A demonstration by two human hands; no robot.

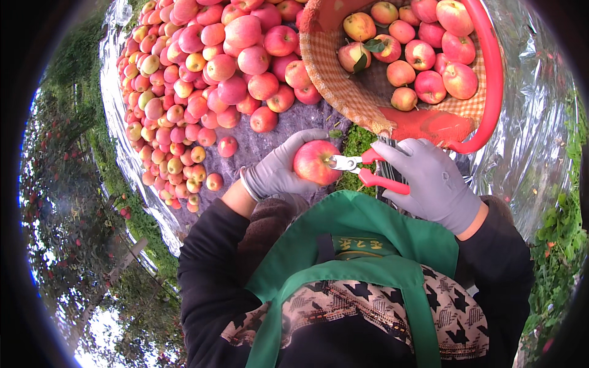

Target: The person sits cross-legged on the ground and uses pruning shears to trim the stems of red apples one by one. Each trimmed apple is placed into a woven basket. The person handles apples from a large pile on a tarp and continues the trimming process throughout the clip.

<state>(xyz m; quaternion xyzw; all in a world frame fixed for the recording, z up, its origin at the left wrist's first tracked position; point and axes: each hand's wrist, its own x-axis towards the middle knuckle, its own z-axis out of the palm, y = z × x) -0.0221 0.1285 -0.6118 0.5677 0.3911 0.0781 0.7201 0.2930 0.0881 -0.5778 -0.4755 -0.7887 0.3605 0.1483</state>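
My left hand (283,168), in a grey glove, grips a red and yellow apple (316,164) from its left side, thumb above and fingers below. In my right hand (425,179), gloved the same way, are small pruning snips (368,170) with red handles. Their metal blade tips meet the apple at its stem hollow. The handles stand apart, with a spring between them. Whether the blades are closed on the stem is too small to tell. Both hands are above my lap, in front of a green apron (322,230).
A large heap of apples (221,69) lies on a dark cloth (271,142) ahead and to the left. Ahead to the right, a red basket (423,124) with checked lining and a thick handle holds several apples, some with leaves. Silver reflective sheeting (524,152) covers ground at the right.
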